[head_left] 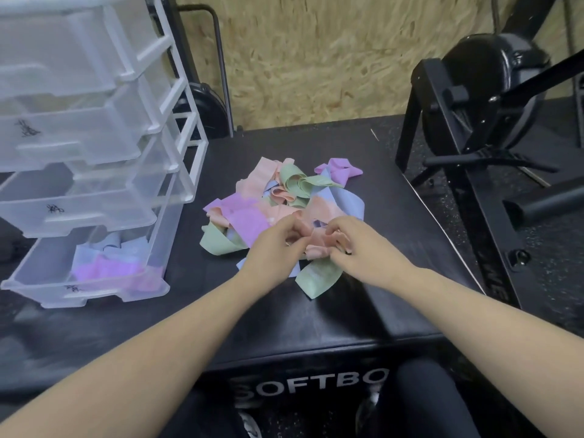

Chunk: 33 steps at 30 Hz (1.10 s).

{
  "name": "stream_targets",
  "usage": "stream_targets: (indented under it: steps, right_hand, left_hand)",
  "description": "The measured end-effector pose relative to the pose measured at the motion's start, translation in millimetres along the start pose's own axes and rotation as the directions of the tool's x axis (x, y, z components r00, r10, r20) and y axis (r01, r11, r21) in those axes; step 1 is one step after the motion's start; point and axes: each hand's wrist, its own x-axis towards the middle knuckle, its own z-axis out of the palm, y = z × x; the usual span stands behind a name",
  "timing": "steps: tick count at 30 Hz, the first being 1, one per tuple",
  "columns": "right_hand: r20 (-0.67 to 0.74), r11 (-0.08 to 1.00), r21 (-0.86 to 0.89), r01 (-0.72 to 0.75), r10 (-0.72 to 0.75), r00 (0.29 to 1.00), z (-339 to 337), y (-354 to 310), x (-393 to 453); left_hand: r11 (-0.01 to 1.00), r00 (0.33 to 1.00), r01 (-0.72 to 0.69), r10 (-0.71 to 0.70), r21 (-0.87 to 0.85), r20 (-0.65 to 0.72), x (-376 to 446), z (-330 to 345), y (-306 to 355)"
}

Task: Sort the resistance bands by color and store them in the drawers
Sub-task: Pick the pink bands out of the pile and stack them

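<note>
A heap of resistance bands [284, 200] in pink, purple, green and blue lies on top of the black soft box [363, 311]. My left hand [271, 251] and my right hand [354, 245] meet at the near side of the heap, and both pinch the same pink band [316, 245] between curled fingers. A clear plastic drawer unit [94, 137] stands to the left with its drawers pulled out. Its bottom drawer [41, 273] holds purple and blue bands [110, 267].
Black gym equipment with a weight plate [483, 99] stands on the right beyond the box edge. An OSB wall [316, 58] is behind. My knees in dark trousers [426, 403] are below the box front.
</note>
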Motion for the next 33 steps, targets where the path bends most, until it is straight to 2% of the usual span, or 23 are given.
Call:
stream_targets:
  steps: [3, 7, 13, 19, 25, 27, 30, 33]
  right_hand:
    - [-0.007, 0.999, 0.039, 0.015, -0.015, 1.000, -9.7, -17.3, -10.8]
    - [-0.016, 0.970, 0.226, 0.084, -0.083, 0.996, -20.2, -41.3, -25.5]
    - [-0.079, 0.923, 0.384, -0.015, 0.049, 0.996, -32.1, -66.2, -36.8]
    - [-0.095, 0.898, 0.440, -0.025, 0.074, 0.993, -38.8, -80.3, -45.5]
    - [-0.164, 0.825, 0.564, 0.033, 0.073, 0.984, -50.4, -93.5, -51.5]
    - [-0.172, 0.808, 0.586, 0.058, 0.054, 0.984, -54.8, -96.6, -53.5]
    - [-0.193, 0.783, 0.620, 0.052, 0.088, 0.977, -59.4, -97.1, -54.8]
    - [-0.154, 0.735, 0.677, 0.017, 0.119, 0.981, -59.8, -91.5, -56.2]
  left_hand:
    - [0.993, 0.999, -0.029, 0.025, -0.117, -0.035, -17.2, -8.6, 16.8]
    - [0.974, 0.996, -0.066, 0.050, -0.216, -0.080, -32.6, -18.2, 30.6]
    - [0.937, 0.995, -0.089, 0.071, -0.339, -0.066, -53.3, -28.9, 44.7]
    - [0.952, 0.993, -0.114, 0.100, -0.284, -0.063, -63.9, -32.6, 58.0]
    - [0.980, 0.986, -0.162, 0.155, -0.119, -0.065, -63.7, -37.9, 76.4]
    - [0.983, 0.989, -0.145, 0.143, -0.114, -0.029, -62.6, -40.4, 79.9]
    - [0.991, 0.992, -0.117, 0.113, -0.067, -0.059, -63.3, -42.9, 87.2]
    - [0.980, 0.992, -0.118, 0.110, -0.159, -0.060, -64.4, -39.2, 93.9]
